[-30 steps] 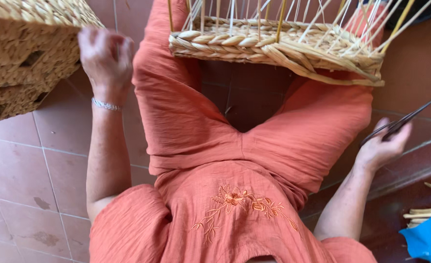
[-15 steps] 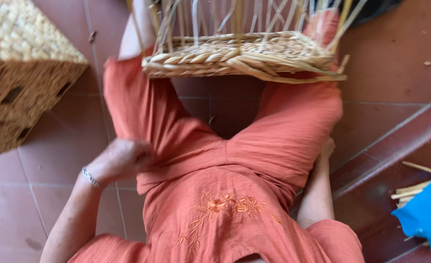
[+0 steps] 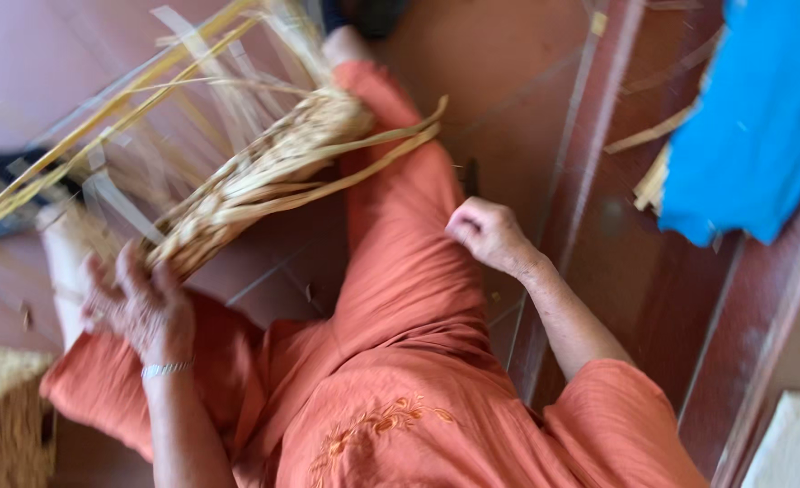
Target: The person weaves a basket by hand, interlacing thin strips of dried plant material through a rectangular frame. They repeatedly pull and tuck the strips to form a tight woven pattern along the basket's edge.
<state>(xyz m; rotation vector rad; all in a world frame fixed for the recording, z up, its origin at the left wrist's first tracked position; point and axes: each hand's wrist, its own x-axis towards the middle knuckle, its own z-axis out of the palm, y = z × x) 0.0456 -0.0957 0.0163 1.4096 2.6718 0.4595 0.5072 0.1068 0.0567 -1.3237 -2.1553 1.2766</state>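
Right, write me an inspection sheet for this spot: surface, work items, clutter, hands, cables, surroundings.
Surface: reddish tiled floor, with a raised step running along the right.
Work items: half-woven wicker basket, tilted, loose stakes fanning to the upper left; picture blurred.
Clutter: blue sheet upper right with pale cane strips poking from under it; woven wicker piece at lower left.
Hands: left hand grips the basket's lower edge, a bracelet on its wrist; right hand closed beside the orange-clad thigh, apparently empty.
Cables: nothing seen.
Surroundings: person seated on the floor in orange clothing; pale slab at the lower right corner.
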